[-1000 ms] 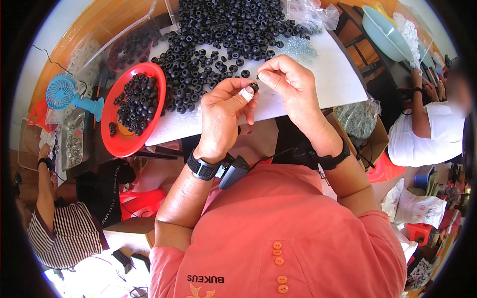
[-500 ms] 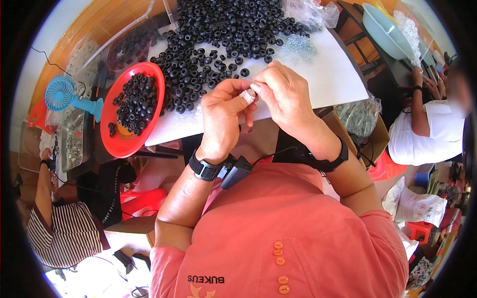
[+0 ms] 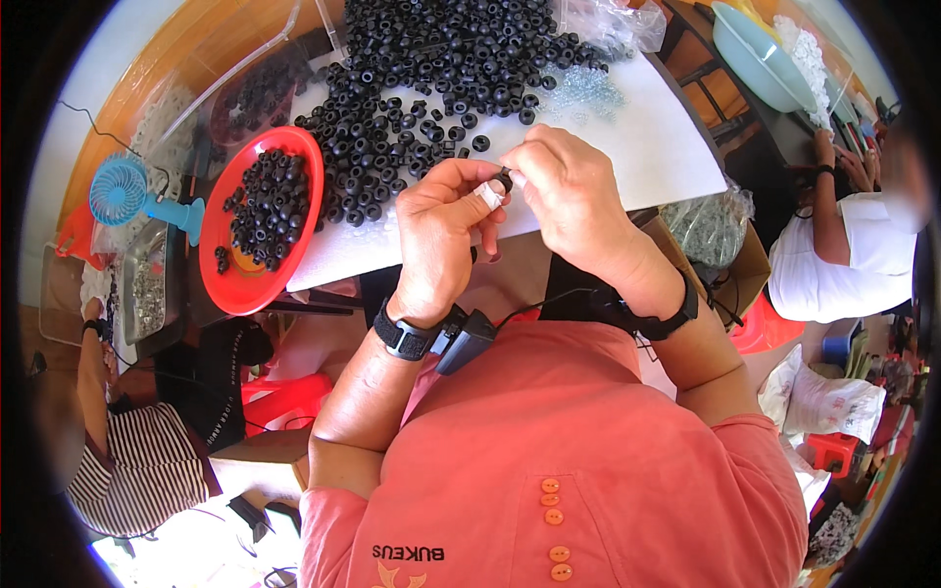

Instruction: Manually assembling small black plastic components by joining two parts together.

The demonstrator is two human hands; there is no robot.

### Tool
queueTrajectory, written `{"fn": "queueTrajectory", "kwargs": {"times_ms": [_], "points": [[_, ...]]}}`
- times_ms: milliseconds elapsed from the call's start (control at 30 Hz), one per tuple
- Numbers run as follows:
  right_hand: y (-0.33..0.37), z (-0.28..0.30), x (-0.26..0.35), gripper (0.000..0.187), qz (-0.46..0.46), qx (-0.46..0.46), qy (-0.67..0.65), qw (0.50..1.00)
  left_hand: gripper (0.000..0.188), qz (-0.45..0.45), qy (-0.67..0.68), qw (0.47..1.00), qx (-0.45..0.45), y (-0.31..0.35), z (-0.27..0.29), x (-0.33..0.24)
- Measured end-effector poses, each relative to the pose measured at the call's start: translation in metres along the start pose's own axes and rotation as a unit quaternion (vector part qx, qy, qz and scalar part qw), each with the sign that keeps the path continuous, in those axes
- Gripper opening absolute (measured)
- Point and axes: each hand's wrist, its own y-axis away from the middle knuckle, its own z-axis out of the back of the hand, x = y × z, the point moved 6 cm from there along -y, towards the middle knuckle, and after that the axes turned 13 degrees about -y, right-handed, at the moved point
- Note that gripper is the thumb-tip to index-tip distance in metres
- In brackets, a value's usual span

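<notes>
My left hand (image 3: 433, 235) is closed, pinching a small black ring-like piece (image 3: 504, 179) between thumb and fingertips. White tape (image 3: 489, 194) is wrapped round its thumb. My right hand (image 3: 573, 201) meets it from the right, thumb and forefinger pressed together at the piece; what they grip is too small to make out. Both hands are raised over the near edge of the white table top (image 3: 662, 157). Beyond them spreads a large heap of round black pieces with holes (image 3: 441, 64). More black pieces (image 3: 270, 201) lie in a red plate (image 3: 221, 284) to the left.
Small clear beads (image 3: 585, 93) lie right of the heap, near a clear plastic bag (image 3: 618, 24). A blue fan (image 3: 120, 188) stands left of the plate. A cardboard box (image 3: 740, 265) sits below the table's right edge. Other people work at both sides.
My right hand has shifted slightly right and turned, its fingertips drawing a little away from the left. The black piece shows more plainly. My left hand has hardly moved.
</notes>
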Motion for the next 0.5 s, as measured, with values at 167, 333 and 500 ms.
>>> {"fn": "queueTrajectory", "kwargs": {"times_ms": [167, 333, 500], "points": [[-0.004, -0.004, 0.018, 0.021, 0.074, 0.014, 0.124, 0.989, 0.012, -0.011, -0.017, 1.000, 0.001, 0.001, 0.001, 0.001], [-0.001, -0.002, 0.005, 0.022, 0.021, 0.036, 0.031, 0.999, 0.014, -0.003, -0.015, 1.000, 0.004, 0.003, 0.002, -0.001], [0.006, -0.004, 0.010, 0.025, -0.030, 0.020, -0.013, 0.999, 0.015, 0.016, -0.035, 0.999, 0.014, 0.002, 0.005, -0.001]]}}
